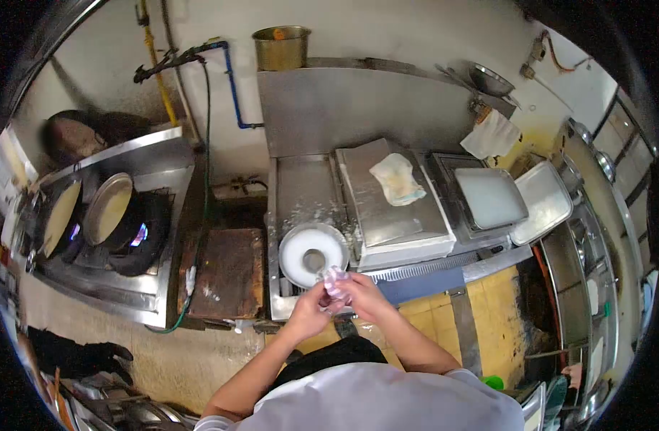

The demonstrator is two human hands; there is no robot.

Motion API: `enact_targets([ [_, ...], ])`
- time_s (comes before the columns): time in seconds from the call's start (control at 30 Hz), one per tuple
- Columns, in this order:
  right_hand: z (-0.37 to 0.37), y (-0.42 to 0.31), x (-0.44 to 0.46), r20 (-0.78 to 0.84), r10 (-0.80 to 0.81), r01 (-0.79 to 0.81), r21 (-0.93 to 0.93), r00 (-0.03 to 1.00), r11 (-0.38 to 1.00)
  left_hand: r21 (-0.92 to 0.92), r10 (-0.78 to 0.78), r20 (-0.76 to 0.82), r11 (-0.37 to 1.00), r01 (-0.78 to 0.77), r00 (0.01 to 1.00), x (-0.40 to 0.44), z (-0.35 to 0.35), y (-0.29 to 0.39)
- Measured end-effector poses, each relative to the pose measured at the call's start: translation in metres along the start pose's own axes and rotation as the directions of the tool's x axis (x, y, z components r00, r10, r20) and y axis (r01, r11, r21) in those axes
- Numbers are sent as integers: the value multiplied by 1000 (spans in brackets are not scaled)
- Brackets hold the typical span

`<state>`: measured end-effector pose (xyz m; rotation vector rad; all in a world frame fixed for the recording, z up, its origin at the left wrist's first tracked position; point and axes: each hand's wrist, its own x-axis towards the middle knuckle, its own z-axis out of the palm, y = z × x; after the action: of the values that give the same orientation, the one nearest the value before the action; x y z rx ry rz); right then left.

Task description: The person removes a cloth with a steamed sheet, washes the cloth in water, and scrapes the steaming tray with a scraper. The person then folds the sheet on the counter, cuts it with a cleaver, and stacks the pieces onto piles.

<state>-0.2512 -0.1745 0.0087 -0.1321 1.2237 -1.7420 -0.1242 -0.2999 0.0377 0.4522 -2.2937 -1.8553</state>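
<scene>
Both my hands are together just in front of a round metal bowl [344, 244], at its near edge. Between them is a crumpled pink-and-white bundle [335, 281], maybe cloth or thin plastic; I cannot tell which. My left hand [312, 313] is closed round its left and lower side. My right hand [363, 296] grips it from the right with bent fingers. White powder [297, 248] fills the bowl, and a small round metal cup [314, 259] sits in it. White specks lie scattered on the steel counter [297, 179] behind the bowl.
A flat steel lid [376, 215] with a stained cloth [397, 179] lies right of the bowl. Beyond are a white-filled tray [491, 197] and a metal tray [548, 201]. At left, two pans [108, 208] sit over lit burners [138, 235]. A wooden block [225, 269] stands between.
</scene>
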Motion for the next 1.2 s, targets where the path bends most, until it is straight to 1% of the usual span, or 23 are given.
enact_targets([
  [0.03, -20, -12, 3, -87, -121, 110, -122, 989, 986, 5, 5, 52, 1000, -5, 999, 12, 9, 9],
  [0.07, -42, -25, 7, -152, -238, 195, -254, 959, 947, 16, 21, -1, 1000, -21, 1000, 20, 18, 21],
  [0.1, -63, -40, 13, -199, -358, 262, -387, 912, 884, -14, 36, -41, 999, -37, 999, 33, 26, 18],
  [0.17, -78, -109, 8, -261, -507, 296, -564, 822, 771, -71, 63, -120, 995, -72, 991, 59, 36, 5],
  [0.23, -103, -162, 17, -328, -586, 279, -644, 741, 713, -50, 7, -144, 999, -14, 990, 83, 47, 6],
  [0.3, -141, -194, 44, -152, -830, 349, -855, 537, 383, -15, -59, -149, 998, 58, 987, 106, 60, 4],
  [0.33, -163, -203, 59, -32, -906, 346, -918, 421, 193, -22, -88, -159, 996, 85, 983, 116, 68, 9],
  [0.43, -257, -184, 136, 109, -838, 149, -988, 534, -33, -28, -108, -176, 994, 105, 978, 145, 89, 9],
  [0.47, -278, -175, 148, 30, -728, -48, -995, 685, -87, -32, -145, -181, 989, 142, 973, 154, 96, 13],
  [0.57, -272, -207, 141, -11, -676, -67, -996, 737, -56, -6, -180, -166, 983, 181, 970, 168, 114, 14],
  [0.6, -267, -221, 145, -110, -673, -113, -993, 732, 39, -26, -197, -192, 980, 196, 961, 172, 120, 12],
  [0.7, -278, -254, 172, -38, -687, 20, -997, 726, 76, -91, -267, -222, 963, 253, 938, 184, 126, 4],
  [0.8, -286, -282, 215, -128, -645, -52, -989, 754, 136, -72, -278, -226, 960, 269, 933, 189, 136, 7],
  [0.9, -293, -290, 258, -212, -531, -163, -977, 820, 138, -33, -305, -251, 951, 306, 919, 191, 140, 22],
  [1.0, -293, -287, 279, -335, -517, -281, -942, 788, 183, -54, -354, -288, 934, 354, 890, 187, 144, 20],
  [1.1, -305, -287, 283, -246, -531, -192, -969, 811, 155, -54, -287, -358, 956, 288, 888, 180, 147, 15],
  [1.2, -298, -286, 266, -272, -522, -208, -962, 808, 179, 5, -277, -382, 953, 302, 882, 169, 143, 14],
])
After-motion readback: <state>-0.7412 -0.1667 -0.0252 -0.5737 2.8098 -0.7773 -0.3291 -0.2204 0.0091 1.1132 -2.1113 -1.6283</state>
